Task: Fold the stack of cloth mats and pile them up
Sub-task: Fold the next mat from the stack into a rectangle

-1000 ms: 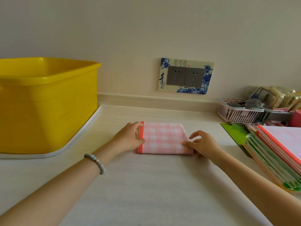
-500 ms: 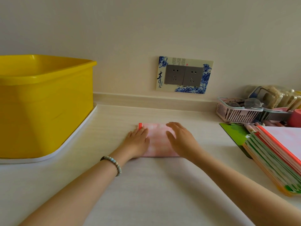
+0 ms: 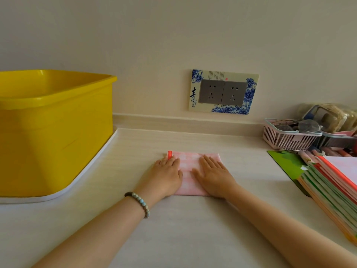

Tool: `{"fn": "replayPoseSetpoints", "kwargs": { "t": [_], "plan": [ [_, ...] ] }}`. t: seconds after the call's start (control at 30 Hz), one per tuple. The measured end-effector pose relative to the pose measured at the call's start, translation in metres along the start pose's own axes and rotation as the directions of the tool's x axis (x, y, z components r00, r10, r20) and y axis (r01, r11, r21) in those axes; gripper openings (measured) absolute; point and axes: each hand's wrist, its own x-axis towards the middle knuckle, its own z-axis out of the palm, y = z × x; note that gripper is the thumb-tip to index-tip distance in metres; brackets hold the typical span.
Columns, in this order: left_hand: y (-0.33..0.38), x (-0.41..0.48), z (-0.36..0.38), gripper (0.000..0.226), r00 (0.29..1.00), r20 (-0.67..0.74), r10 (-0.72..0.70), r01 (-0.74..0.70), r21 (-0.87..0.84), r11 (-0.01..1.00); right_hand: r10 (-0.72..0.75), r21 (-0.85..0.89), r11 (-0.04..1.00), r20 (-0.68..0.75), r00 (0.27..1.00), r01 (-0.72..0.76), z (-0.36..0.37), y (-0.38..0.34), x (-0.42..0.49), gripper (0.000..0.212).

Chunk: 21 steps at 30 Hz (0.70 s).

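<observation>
A pale table (image 3: 193, 238) is seen running to the wall. A large yellow plastic tub (image 3: 54, 132) is set at nine o'clock from the view's centre. At three to four o'clock a stack of cloth mats (image 3: 328, 188) is laid flat, unfolded, with edges of orange, green and red showing. At the centre a folded pink checked mat (image 3: 190, 167) is spread on the table, well apart from the stack.

The mat is pressed from above by both hands. The left hand (image 3: 166, 175) is laid over its nine o'clock side, the right hand (image 3: 212, 175) over its three o'clock side. No grip is formed by either: the fingers are kept straight and flat, and nothing is held. An orange-red edging (image 3: 169, 154) is exposed just beyond the left fingertips.

The mat is judged light, thin and limp, so its layers may spring open or slide apart once pressure is released. It would best be taken at two opposite edges, with all layers pinched together.
</observation>
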Motion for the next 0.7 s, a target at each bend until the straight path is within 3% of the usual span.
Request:
{"fn": "replayPoseSetpoints", "kwargs": {
  "t": [0.2,0.3,0.37,0.5,0.7],
  "plan": [
    [0.008,0.002,-0.008,0.047,0.998,0.048,-0.029,0.024,0.088,0.996,0.07,0.024,0.997,0.033,0.997,-0.071,-0.011,0.025,-0.011,0.074],
    [0.015,0.017,-0.018,0.046,0.999,-0.031,-0.025,0.029,0.138,0.99,0.069,0.029,0.997,0.041,0.997,-0.071,-0.011,0.024,-0.012,0.074],
    [0.012,0.024,-0.02,0.044,0.997,-0.074,0.01,-0.005,0.062,0.998,0.069,0.033,0.997,0.039,0.997,-0.07,-0.011,0.023,-0.012,0.074],
    [0.002,0.025,-0.008,0.055,0.997,0.081,0.004,0.007,-0.131,0.991,0.065,0.029,0.997,0.045,0.997,-0.066,-0.011,0.024,-0.011,0.074],
    [-0.002,0.031,0.0,0.055,0.99,0.142,0.007,0.013,-0.141,0.99,0.028,-0.033,0.999,0.029,0.999,-0.027,-0.015,0.02,0.002,0.064]
  ]
}}
